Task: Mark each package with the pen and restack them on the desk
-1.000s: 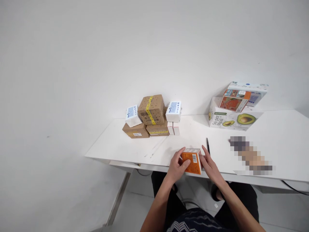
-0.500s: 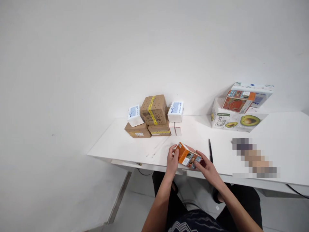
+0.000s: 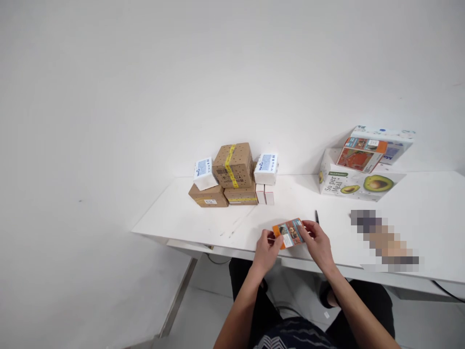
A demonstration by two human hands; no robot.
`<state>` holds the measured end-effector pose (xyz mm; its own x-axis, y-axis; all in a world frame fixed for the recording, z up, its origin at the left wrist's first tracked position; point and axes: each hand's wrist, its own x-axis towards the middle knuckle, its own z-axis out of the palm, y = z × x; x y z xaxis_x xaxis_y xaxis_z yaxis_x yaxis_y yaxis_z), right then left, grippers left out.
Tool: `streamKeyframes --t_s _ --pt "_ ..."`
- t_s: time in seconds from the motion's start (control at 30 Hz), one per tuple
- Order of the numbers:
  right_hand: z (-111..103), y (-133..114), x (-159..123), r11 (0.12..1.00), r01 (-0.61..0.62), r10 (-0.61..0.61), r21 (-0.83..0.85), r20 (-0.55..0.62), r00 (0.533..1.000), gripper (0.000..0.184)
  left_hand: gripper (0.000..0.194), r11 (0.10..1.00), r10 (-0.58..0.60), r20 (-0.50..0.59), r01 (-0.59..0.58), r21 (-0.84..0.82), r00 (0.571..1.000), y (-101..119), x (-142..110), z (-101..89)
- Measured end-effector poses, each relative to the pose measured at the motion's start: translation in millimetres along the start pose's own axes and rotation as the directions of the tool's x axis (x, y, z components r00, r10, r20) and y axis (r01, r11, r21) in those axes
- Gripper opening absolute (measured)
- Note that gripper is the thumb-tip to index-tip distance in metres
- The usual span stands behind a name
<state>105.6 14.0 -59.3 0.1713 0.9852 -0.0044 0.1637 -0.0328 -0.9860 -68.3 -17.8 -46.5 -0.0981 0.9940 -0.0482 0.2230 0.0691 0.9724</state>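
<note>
Between my two hands is a small orange carton (image 3: 290, 231) with blue and red printed pictures, its printed side facing up toward me. My left hand (image 3: 268, 247) grips its left end, the thumb on the near corner. On the other end my right hand (image 3: 317, 240) holds the carton by its right edge, fingers behind and thumb in front. The carton is close over the front part of the white table (image 3: 203, 230). Just beyond my right hand lies a black pen (image 3: 317, 216), partly hidden by that hand.
At the back left stand stacked brown cardboard boxes (image 3: 233, 165), with white packs (image 3: 266, 168) and two narrow white boxes (image 3: 264, 195). Back right, a Super Meal box (image 3: 334, 186) carries an orange-red carton (image 3: 359, 157) and a white-blue box (image 3: 397, 145). A blurred patch (image 3: 385, 240) covers something at right.
The orange carton has been turned so its printed side faces up. Both hands have shifted slightly right with it, and my right hand now covers part of the pen.
</note>
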Motion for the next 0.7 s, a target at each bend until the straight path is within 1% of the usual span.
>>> streamKeyframes --t_s 0.07,0.17,0.23,0.27,0.33,0.4,0.47,0.53,0.63,0.67,0.7 --pt "-3.1 -1.5 6.4 0.996 0.039 -0.037 -0.08 0.021 0.999 0.047 0.03 0.999 -0.006 0.027 0.005 0.044 1.0 -1.6 -3.8 3.9" --pt "-4.2 -0.3 10.1 0.994 0.059 -0.054 -0.095 0.054 0.997 0.048 0.03 0.999 -0.025 0.029 0.024 0.039 0.999 -3.4 -4.4 6.8" --pt "-3.6 2.7 6.7 0.995 0.053 -0.048 -0.09 0.051 0.998 0.05 0.034 0.998 -0.061 0.01 0.061 -0.033 0.998 -3.7 -1.9 7.2" --pt "-3.2 4.7 3.4 0.993 0.05 -0.047 -0.103 0.036 0.998 0.051 0.039 0.994 -0.082 -0.005 0.081 -0.079 0.997 -3.7 0.2 7.0" --pt "-2.7 8.9 -5.4 0.985 0.05 -0.052 -0.166 -0.01 0.999 0.055 0.052 0.982 -0.111 -0.023 0.106 -0.159 0.994 -3.9 5.6 6.1" --pt "-2.5 11.7 -13.9 0.971 0.049 -0.059 -0.236 -0.035 0.998 0.057 0.06 0.974 -0.117 -0.002 0.114 -0.195 0.993 -5.1 11.7 4.8" --pt "-2.0 11.8 -18.9 0.97 0.043 -0.048 -0.239 -0.017 0.999 0.055 0.055 0.974 -0.112 0.037 0.117 -0.193 0.993 -7.6 16.6 4.1" --pt "-1.3 9.4 -18.8 0.984 0.024 -0.026 -0.179 -0.006 1.0 0.056 0.048 0.975 -0.112 0.054 0.12 -0.185 0.992 -10.8 18.1 4.7" --pt "-0.1 3.9 -12.0 0.994 -0.013 0.009 -0.113 -0.042 0.999 0.06 0.042 0.974 -0.122 0.06 0.131 -0.184 0.991 -14.7 12.8 8.6" --pt "0.4 2.3 -9.3 0.995 -0.026 0.023 -0.095 -0.031 0.999 0.06 0.041 0.973 -0.126 0.073 0.138 -0.185 0.989 -15.4 9.9 10.6" --pt "0.8 1.1 -6.9 0.997 -0.035 0.035 -0.074 0.003 0.999 0.059 0.04 0.972 -0.13 0.087 0.145 -0.188 0.988 -15.8 7.0 12.8"
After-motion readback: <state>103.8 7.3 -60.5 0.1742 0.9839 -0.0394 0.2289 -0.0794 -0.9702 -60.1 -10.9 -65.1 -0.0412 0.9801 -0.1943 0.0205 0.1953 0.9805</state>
